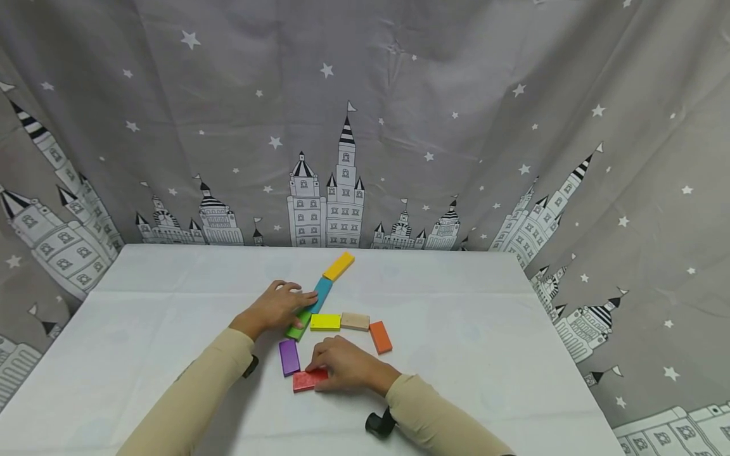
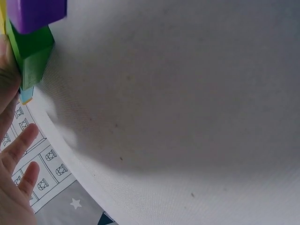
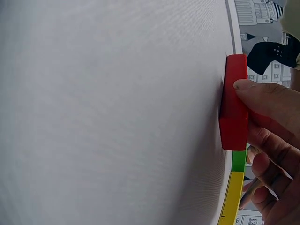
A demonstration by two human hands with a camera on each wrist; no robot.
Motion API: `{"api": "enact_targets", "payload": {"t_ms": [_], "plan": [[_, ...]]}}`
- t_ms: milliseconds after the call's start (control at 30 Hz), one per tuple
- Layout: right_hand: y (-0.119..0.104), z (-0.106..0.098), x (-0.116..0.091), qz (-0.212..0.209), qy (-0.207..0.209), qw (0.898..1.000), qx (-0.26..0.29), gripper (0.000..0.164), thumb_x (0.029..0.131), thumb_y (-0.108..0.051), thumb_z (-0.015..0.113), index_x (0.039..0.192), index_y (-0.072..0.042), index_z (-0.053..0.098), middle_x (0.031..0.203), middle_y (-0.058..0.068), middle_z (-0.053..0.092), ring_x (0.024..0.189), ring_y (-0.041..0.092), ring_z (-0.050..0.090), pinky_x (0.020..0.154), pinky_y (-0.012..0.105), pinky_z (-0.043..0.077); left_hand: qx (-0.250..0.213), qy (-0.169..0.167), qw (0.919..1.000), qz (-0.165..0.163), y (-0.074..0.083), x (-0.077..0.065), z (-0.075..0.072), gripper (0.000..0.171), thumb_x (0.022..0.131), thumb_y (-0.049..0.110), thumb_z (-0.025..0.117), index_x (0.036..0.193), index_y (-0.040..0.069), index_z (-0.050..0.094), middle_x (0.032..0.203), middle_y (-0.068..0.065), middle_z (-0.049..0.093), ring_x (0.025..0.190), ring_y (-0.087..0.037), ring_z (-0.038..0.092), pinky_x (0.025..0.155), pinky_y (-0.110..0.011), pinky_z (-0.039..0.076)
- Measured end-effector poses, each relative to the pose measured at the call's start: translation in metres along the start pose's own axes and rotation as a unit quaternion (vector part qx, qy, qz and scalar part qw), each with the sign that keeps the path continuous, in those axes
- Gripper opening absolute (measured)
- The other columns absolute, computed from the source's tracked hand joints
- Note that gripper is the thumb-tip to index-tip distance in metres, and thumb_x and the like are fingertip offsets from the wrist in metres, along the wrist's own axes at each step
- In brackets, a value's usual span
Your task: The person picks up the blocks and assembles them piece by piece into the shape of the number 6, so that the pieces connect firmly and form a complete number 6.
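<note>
My right hand (image 1: 348, 365) pinches a red block (image 1: 305, 380) lying flat on the white table, thumb on the near side and fingers on the far side. In the right wrist view the thumb presses along the red block (image 3: 233, 103). The red block's left end is close to a purple block (image 1: 289, 358). My left hand (image 1: 277, 307) rests over a green block (image 1: 297, 328) and a blue block (image 1: 321, 293), with its thumb at the green one and a fingertip on the blue. Its other fingers are spread in the left wrist view.
An orange-yellow block (image 1: 339, 266) continues the slanted line beyond the blue one. From the green block, a yellow block (image 1: 325, 323) and a plain wooden block (image 1: 355, 322) run right towards an orange block (image 1: 380, 337). A grey castle-print curtain (image 1: 433, 76) hangs behind the table (image 1: 485, 354).
</note>
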State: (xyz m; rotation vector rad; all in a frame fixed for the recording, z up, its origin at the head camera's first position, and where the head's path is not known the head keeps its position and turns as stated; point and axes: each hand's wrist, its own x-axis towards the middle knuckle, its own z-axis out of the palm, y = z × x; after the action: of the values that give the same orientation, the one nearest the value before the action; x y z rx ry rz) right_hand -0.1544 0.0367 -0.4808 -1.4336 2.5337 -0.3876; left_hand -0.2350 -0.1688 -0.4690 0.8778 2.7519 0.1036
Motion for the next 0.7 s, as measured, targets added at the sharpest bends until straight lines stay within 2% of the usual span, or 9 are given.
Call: {"api": "enact_targets", "payload": {"t_ms": [267,567,700], "plan": [[-0.0007,0.0023,0.0007,0.000,0.006,1.000,0.001,0.030,0.085,-0.034,0.074,0.112,-0.020,0.074,0.097,-0.013,0.062,0.092,0.000,0.052,0.088,0.012,0.039,0.017,0.024,0.9994,0.017,-0.0011,-0.0018,0.0005,0.070,0.081,0.039,0.072,0.142,0.013,0.050,0.141,-0.002,0.053,0.127,-0.034,0.045,0.107,-0.057,0.030],[-0.0017,0.0009,-0.0004,0.024,0.001,1.000,0.014,0.035,0.084,-0.037,0.075,0.114,-0.019,0.073,0.099,-0.012,0.062,0.093,0.000,0.052,0.089,0.014,0.039,0.017,0.022,0.9995,0.016,-0.0020,-0.0020,0.0004,0.070,0.081,0.039,0.072,0.142,0.013,0.049,0.143,-0.002,0.052,0.128,-0.034,0.045,0.107,-0.057,0.030],[0.0056,-0.0010,-0.0065,0.044,0.008,0.999,0.026,0.041,0.082,-0.040,0.077,0.117,-0.020,0.071,0.103,-0.013,0.061,0.093,0.000,0.050,0.088,0.014,0.040,0.016,0.016,0.9996,0.015,-0.0026,-0.0016,0.0003,0.069,0.082,0.039,0.071,0.143,0.013,0.048,0.143,-0.002,0.051,0.128,-0.034,0.044,0.107,-0.058,0.029]]}}
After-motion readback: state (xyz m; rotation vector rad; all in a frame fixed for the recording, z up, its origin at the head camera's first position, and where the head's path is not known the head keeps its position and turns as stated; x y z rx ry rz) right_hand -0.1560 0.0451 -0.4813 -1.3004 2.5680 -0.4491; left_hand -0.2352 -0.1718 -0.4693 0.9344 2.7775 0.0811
